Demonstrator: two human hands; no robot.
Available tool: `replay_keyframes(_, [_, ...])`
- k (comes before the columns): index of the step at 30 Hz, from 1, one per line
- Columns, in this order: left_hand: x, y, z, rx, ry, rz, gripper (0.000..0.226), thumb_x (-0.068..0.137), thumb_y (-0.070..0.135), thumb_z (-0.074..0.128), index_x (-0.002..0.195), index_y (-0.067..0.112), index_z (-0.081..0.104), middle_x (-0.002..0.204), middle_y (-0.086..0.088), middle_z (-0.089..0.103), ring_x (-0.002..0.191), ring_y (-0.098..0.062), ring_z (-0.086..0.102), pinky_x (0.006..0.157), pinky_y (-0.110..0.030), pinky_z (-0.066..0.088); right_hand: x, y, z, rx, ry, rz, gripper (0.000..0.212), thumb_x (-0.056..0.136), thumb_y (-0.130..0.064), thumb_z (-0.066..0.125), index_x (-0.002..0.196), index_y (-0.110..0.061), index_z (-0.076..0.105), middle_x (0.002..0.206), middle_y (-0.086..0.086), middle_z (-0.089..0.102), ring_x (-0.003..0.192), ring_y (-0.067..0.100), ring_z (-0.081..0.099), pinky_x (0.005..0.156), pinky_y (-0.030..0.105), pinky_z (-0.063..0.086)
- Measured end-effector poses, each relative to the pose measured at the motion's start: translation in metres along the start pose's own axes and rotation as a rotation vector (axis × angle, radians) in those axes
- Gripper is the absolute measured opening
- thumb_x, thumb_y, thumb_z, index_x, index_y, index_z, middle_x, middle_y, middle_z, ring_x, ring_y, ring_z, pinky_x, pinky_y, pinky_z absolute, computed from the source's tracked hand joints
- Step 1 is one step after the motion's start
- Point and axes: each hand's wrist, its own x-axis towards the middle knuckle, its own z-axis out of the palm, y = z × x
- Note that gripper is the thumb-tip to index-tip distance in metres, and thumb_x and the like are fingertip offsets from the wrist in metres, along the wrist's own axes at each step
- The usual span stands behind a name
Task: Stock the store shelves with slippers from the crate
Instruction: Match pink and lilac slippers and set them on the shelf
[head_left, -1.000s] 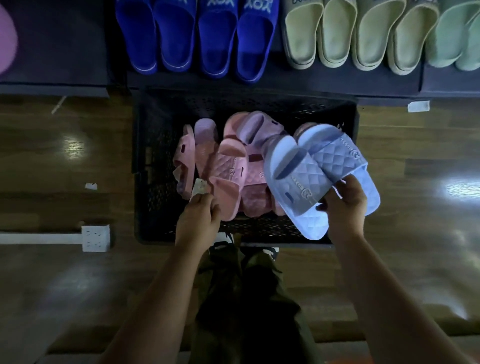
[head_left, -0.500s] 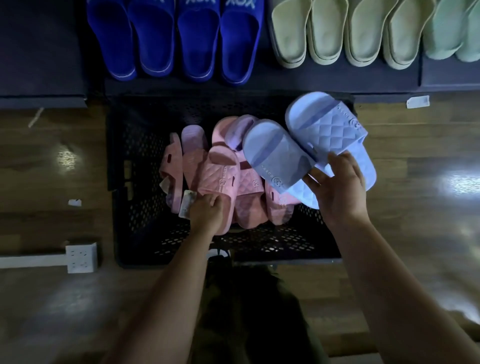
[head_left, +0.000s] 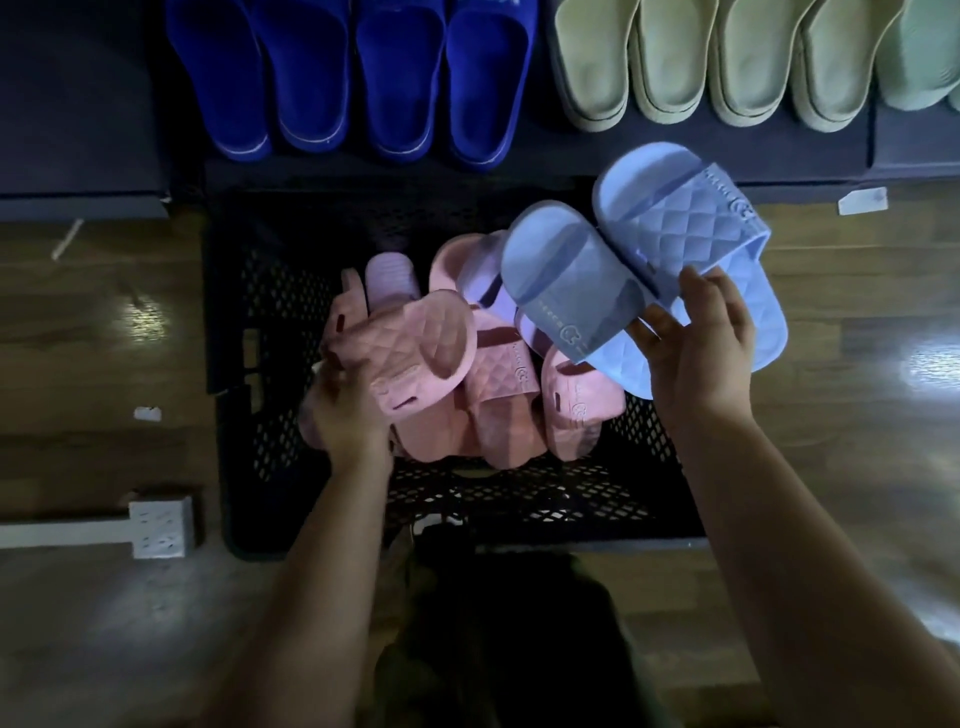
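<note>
Pale blue slipper pair (head_left: 571, 291), pinched together in the right hand (head_left: 701, 358) at 2 o'clock above the crate (head_left: 260, 312), likely bound for the shelf (head_left: 810, 156) at 12; the left hand (head_left: 348, 415) grips a pink slipper (head_left: 415, 343) inside at 9, seemingly next.

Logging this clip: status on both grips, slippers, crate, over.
Right grip holds light blue slipper pair above black crate. Left grip holds pink slipper inside crate, blurred. Shelf ahead carries dark blue slippers and beige slippers.

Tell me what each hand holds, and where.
The right hand grips two blue slippers by their toe ends; left hand grips a pink slipper near its strap, exact spot blurred.
</note>
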Motion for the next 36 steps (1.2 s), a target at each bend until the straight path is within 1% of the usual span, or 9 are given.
replay_keyframes(2, [0.004,0.01,-0.022,0.086,-0.015,0.158,0.006,0.076,0.038,0.065,0.073,0.036,0.07,0.074,0.011,0.068,0.074,-0.01,0.061,0.074,-0.032,0.05,-0.002,0.0,0.001,0.001,0.004,0.003,0.025,0.094,-0.01,0.053,0.071,-0.021,0.054,0.074,-0.006,0.061,0.067,0.016,0.055,0.086,0.042,0.048])
replay_keyframes(8, [0.009,0.006,-0.038,0.451,-0.23,0.282,0.034,0.081,0.054,0.061,0.087,0.022,0.069,0.088,-0.008,0.069,0.08,-0.016,0.062,0.072,-0.032,0.05,-0.005,-0.009,-0.001,0.003,0.041,-0.011,0.02,0.092,-0.012,0.055,0.074,-0.021,0.055,0.078,-0.004,0.06,0.067,0.018,0.051,0.084,0.041,0.048])
replay_keyframes(11, [-0.013,-0.013,-0.01,0.484,-0.218,0.096,0.034,0.085,0.046,0.063,0.101,0.017,0.065,0.088,-0.002,0.066,0.083,-0.02,0.062,0.066,-0.025,0.047,-0.006,-0.018,-0.003,0.042,0.048,-0.026,0.025,0.094,-0.01,0.053,0.072,-0.021,0.059,0.074,-0.005,0.061,0.063,0.017,0.053,0.081,0.04,0.049])
replay_keyframes(14, [-0.041,-0.037,0.021,0.309,-0.196,-0.024,0.021,0.084,0.027,0.069,0.084,0.01,0.056,0.071,-0.006,0.055,0.067,-0.016,0.055,0.065,-0.027,0.042,-0.006,-0.026,-0.008,0.062,0.03,-0.053,0.02,0.095,-0.009,0.05,0.077,-0.018,0.055,0.071,-0.006,0.06,0.063,0.016,0.056,0.079,0.038,0.05])
replay_keyframes(18, [-0.067,-0.059,0.061,-0.175,-0.248,-0.392,0.013,0.097,0.013,0.052,0.085,0.014,0.046,0.077,-0.004,0.055,0.056,-0.008,0.062,0.055,-0.019,0.051,-0.003,-0.033,-0.018,0.077,0.011,-0.048,0.008,0.093,-0.011,0.053,0.085,-0.014,0.052,0.074,-0.004,0.06,0.069,0.018,0.055,0.086,0.042,0.049])
replay_keyframes(21, [-0.078,-0.073,0.088,-0.357,-0.267,-0.562,0.004,0.1,0.018,0.044,0.097,0.016,0.045,0.078,-0.006,0.052,0.065,-0.017,0.061,0.067,-0.032,0.057,-0.001,-0.035,-0.02,0.119,0.012,-0.036,0.01,0.09,-0.011,0.056,0.081,-0.016,0.052,0.079,-0.001,0.059,0.069,0.019,0.054,0.084,0.04,0.049])
replay_keyframes(26, [-0.074,-0.095,0.115,-0.414,-0.274,-0.821,0.04,0.097,0.045,0.041,0.069,0.017,0.047,0.062,-0.002,0.046,0.057,-0.016,0.043,0.072,-0.034,0.049,0.005,-0.03,-0.02,0.131,-0.034,-0.034,0.007,0.089,-0.012,0.055,0.085,-0.017,0.052,0.09,0.006,0.054,0.075,0.021,0.048,0.084,0.04,0.047])
replay_keyframes(29, [-0.079,-0.099,0.116,-0.407,-0.382,-0.859,0.049,0.095,0.06,0.032,0.074,0.019,0.051,0.052,0.004,0.056,0.06,-0.016,0.047,0.07,-0.035,0.044,0.006,-0.027,-0.02,0.106,-0.053,-0.035,0.013,0.089,-0.012,0.055,0.08,-0.017,0.048,0.088,0.006,0.05,0.073,0.019,0.046,0.082,0.037,0.046])
replay_keyframes(36, [-0.084,-0.112,0.13,-0.358,-0.384,-0.874,0.075,0.08,0.081,0.029,0.115,0.022,0.058,0.106,-0.004,0.062,0.075,-0.021,0.058,0.061,-0.045,0.055,0.006,-0.019,-0.016,0.1,-0.069,-0.032,0.024,0.093,-0.008,0.052,0.072,-0.019,0.049,0.075,-0.004,0.056,0.064,0.015,0.048,0.082,0.038,0.046])
